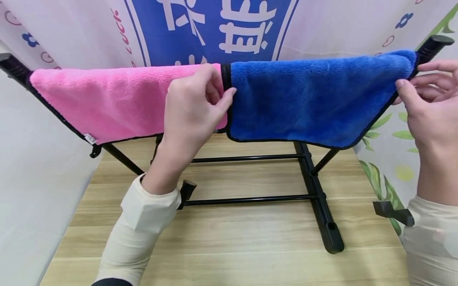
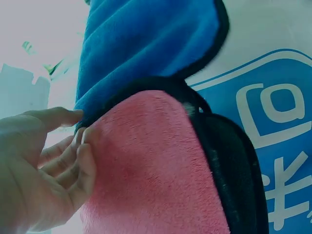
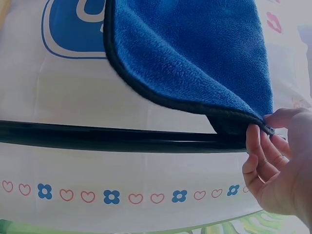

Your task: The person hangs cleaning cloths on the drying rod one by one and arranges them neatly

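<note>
Two plush towels with black edging hang folded over the top of a black rack [image 1: 316, 198]. The pink towel [image 1: 114, 103] is on the left, the blue towel [image 1: 304, 99] on the right, their bound edges meeting near the middle. At that meeting line my left hand [image 1: 187, 109] pinches the blue towel's left edge, thumb in front and fingers curled near the top. My right hand [image 1: 434, 97] pinches the blue towel's upper right edge beside the rack's end. In the right wrist view, the towel's bound edge slants down to those fingertips, just above a black bar [image 3: 122, 139].
The rack stands on a wood-grain table [image 1: 232, 242], with a black foot and low crossbars below the towels. A printed cloth [image 1: 322, 24] with a blue panel and white characters hangs behind. Black end caps [image 1: 434, 43] stick out past the towels.
</note>
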Available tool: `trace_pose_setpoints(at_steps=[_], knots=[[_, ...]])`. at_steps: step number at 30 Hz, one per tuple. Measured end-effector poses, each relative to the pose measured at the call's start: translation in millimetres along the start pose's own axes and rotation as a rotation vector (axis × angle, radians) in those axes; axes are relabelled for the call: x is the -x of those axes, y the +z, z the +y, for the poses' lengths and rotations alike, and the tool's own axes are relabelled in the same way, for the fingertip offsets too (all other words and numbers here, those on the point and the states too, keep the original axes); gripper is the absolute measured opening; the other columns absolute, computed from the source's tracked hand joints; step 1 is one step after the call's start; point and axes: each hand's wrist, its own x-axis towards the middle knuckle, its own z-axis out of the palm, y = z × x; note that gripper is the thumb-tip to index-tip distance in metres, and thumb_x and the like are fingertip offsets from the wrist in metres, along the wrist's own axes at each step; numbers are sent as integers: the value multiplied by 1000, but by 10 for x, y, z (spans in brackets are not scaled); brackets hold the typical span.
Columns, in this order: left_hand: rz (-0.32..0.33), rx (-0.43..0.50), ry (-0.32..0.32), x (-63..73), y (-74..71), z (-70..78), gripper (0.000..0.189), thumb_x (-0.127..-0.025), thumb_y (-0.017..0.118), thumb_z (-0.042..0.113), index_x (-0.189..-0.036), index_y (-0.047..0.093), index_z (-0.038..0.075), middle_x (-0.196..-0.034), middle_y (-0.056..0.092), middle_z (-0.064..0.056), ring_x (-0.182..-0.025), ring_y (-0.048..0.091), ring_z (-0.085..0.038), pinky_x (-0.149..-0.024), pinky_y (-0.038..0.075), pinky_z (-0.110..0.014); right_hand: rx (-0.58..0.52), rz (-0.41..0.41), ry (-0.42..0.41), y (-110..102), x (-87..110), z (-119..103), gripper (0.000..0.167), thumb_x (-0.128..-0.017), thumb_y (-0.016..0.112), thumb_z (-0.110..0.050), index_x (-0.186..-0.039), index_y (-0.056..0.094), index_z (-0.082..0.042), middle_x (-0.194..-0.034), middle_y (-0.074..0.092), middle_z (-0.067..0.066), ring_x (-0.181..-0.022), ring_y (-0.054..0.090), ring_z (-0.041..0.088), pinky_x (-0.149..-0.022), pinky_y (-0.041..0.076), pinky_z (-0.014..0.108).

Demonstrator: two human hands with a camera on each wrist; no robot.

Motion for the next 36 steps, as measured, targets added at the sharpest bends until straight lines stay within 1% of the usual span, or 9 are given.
trace_pose_setpoints(at_steps=[8, 11, 15, 19, 24, 26, 28, 33, 36], knots=[[80, -97, 41, 37, 78, -20, 9, -96, 63, 4, -88, 65, 1, -67, 61, -9, -58, 54, -24, -53, 38, -33, 16, 13, 0, -13, -18, 19, 34, -98, 68, -12, -132, 62, -14, -91, 63, -16, -68, 61, -10, -64, 47, 2], [98, -67, 94, 47, 105, -31, 11, -97, 64, 6, -88, 68, 1, -65, 59, -8, -57, 54, -23, -52, 37, -31, 10, 16, 6, -13, -22, 15, 34, -98, 68, -11, -131, 62, -15, -91, 63, -16, -68, 61, -10, -65, 47, 2], [93, -26, 158, 64, 159, -27, 14, -98, 69, 11, -98, 77, -1, -65, 64, -9, -57, 59, -22, -52, 43, -32, -9, 17, 10, -9, -25, 12, 34, -97, 68, -10, -131, 63, -15, -91, 62, -14, -68, 61, -9, -67, 49, 3], [129, -135, 215, 100, 207, -40, 18, -100, 67, 12, -102, 78, -2, -72, 72, -14, -56, 64, -27, -46, 47, -35, -37, 15, 11, -6, -37, 13, 33, -97, 68, -7, -128, 63, -17, -90, 62, -14, -66, 61, -9, -66, 49, 3], [210, -299, 264, 148, 248, -58, 22, -102, 61, 10, -91, 73, -4, -64, 67, -15, -45, 56, -30, -36, 39, -34, -39, 16, 21, -3, -50, 9, 32, -97, 68, -6, -125, 62, -20, -90, 62, -14, -66, 60, -9, -66, 49, 2], [230, -334, 258, 160, 253, -56, 23, -102, 59, 10, -88, 70, -4, -60, 63, -15, -43, 53, -29, -36, 38, -34, -21, 15, 23, 0, -47, 6, 33, -97, 68, -6, -126, 61, -21, -91, 61, -15, -67, 60, -9, -67, 49, 2], [220, -328, 235, 166, 252, -51, 23, -102, 59, 10, -89, 69, -5, -59, 62, -14, -43, 53, -29, -36, 39, -34, -5, 15, 23, 3, -41, 1, 33, -97, 67, -7, -127, 61, -21, -91, 60, -15, -67, 60, -10, -68, 49, 2], [105, -152, 111, 165, 230, -22, 25, -101, 66, 15, -104, 72, -10, -64, 64, -14, -52, 59, -28, -46, 47, -35, 28, 24, 25, 5, -32, -8, 33, -98, 68, -10, -127, 62, -23, -91, 61, -18, -70, 58, -10, -70, 46, 1], [56, -53, 41, 146, 209, -4, 24, -99, 70, 14, -106, 72, -9, -65, 63, -12, -57, 60, -27, -53, 48, -35, 44, 39, 32, 7, -25, -12, 32, -97, 68, -11, -126, 63, -25, -93, 60, -20, -77, 57, -7, -73, 45, 4]])
